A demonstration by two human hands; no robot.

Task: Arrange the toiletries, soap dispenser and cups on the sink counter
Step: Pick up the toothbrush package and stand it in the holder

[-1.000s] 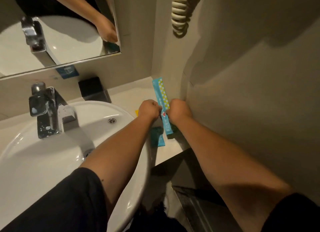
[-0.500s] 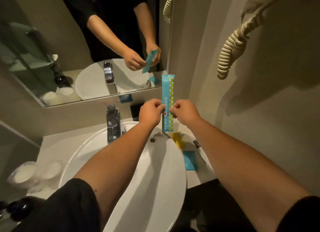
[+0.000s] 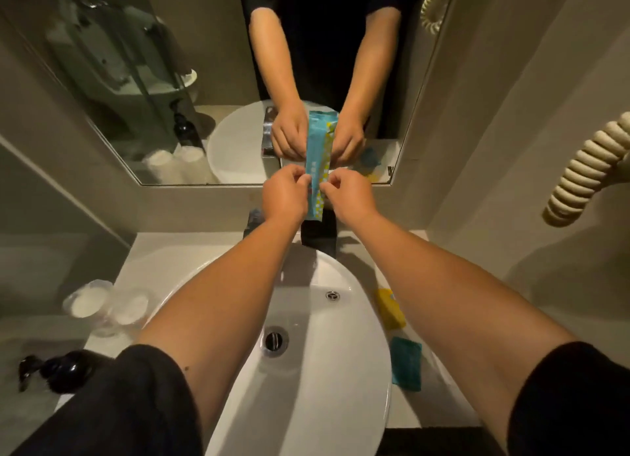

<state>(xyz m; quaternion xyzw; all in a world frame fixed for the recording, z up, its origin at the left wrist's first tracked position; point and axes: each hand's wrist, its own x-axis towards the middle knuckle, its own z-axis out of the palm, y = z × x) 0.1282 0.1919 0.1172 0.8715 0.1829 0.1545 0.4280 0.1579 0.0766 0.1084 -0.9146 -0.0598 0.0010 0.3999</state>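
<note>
A long blue packet with yellow dots (image 3: 316, 196) hangs upright in front of the mirror, above the back of the white basin (image 3: 306, 370). My left hand (image 3: 284, 193) pinches its left edge and my right hand (image 3: 347, 193) pinches its right edge. On the counter right of the basin lie a yellow sachet (image 3: 390, 309) and a teal sachet (image 3: 405, 363). Left of the basin stand two wrapped white cups (image 3: 102, 305). A black soap dispenser (image 3: 58, 370) sits at the near left, partly behind my sleeve.
A black box (image 3: 318, 237) stands at the back of the counter behind the basin; the tap is hidden by my left arm. The mirror (image 3: 204, 97) fills the wall ahead. A coiled cream cord (image 3: 586, 172) hangs on the right wall.
Both hands have lifted the blue packet from the right counter corner up in front of the mirror. My view has swung left and now faces the basin squarely.
</note>
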